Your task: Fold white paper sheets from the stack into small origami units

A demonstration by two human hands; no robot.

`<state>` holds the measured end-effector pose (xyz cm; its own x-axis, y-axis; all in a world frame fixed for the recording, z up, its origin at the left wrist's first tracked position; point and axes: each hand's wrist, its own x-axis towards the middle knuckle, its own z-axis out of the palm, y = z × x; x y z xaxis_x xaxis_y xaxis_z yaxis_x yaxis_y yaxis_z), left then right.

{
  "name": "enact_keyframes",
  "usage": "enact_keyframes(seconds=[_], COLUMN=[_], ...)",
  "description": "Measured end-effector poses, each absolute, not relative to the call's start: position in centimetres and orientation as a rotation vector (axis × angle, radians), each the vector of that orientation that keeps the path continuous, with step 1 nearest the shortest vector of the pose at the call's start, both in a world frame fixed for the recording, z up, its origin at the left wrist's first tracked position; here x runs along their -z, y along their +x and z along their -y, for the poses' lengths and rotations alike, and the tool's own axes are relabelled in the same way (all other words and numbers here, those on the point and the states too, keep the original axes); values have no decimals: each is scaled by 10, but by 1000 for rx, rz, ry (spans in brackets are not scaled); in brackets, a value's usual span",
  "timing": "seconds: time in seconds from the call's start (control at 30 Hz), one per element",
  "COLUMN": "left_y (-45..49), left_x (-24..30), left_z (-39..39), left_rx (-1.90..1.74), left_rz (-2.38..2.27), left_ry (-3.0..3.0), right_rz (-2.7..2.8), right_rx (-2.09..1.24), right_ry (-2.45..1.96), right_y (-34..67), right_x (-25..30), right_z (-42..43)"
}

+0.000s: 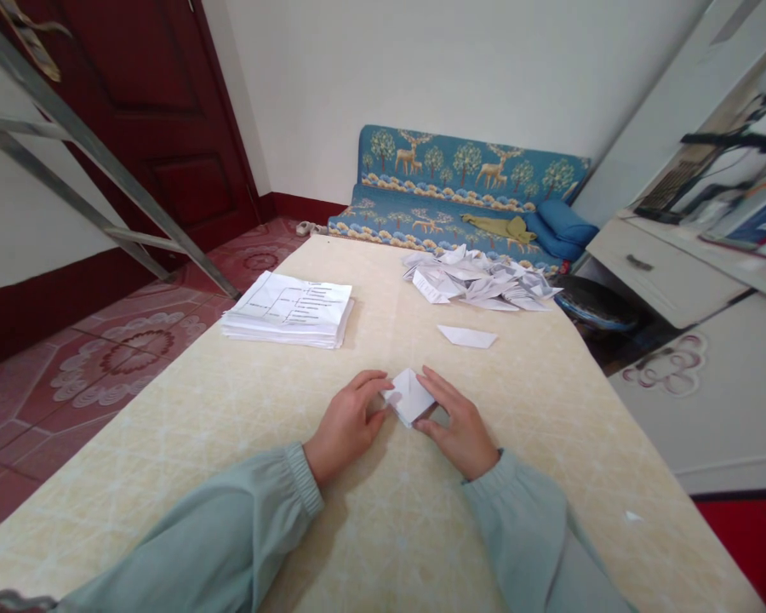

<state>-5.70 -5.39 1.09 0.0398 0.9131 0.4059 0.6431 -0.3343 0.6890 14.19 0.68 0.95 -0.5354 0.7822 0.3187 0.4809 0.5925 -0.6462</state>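
Between my two hands is a small folded piece of white paper (409, 397), roughly diamond-shaped with a crease down from its top corner. My left hand (350, 419) grips its left corner between thumb and fingers. At the right side, my right hand (458, 422) has its fingers along the upper edge and its thumb at the lower edge. A single folded paper strip (467, 336) with slanted ends lies just beyond my right hand. Farther back sits a heap of folded paper pieces (478, 279). Left of these is a stack of printed sheets (287, 311).
The pale patterned table (383, 528) carries all the paper, with a tiny white scrap (633, 516) near its right edge. A metal ladder (108, 162) leans at the left. Beyond the table is a blue sofa (421, 204); a cabinet (695, 375) stands on the right.
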Motion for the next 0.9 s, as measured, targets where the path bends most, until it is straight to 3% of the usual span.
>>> enact_keyframes(seconds=[0.43, 0.9], left_y=[-58, -57], left_x=[-7, -17], left_z=[48, 43], left_rx=[-1242, -993], left_rz=[-1484, -1561], left_ry=[1968, 2146], right_rz=[2139, 2223], right_rx=[-635, -509], right_ry=[-882, -1004], right_y=[137, 130], right_x=[-1, -17], right_z=[-4, 2])
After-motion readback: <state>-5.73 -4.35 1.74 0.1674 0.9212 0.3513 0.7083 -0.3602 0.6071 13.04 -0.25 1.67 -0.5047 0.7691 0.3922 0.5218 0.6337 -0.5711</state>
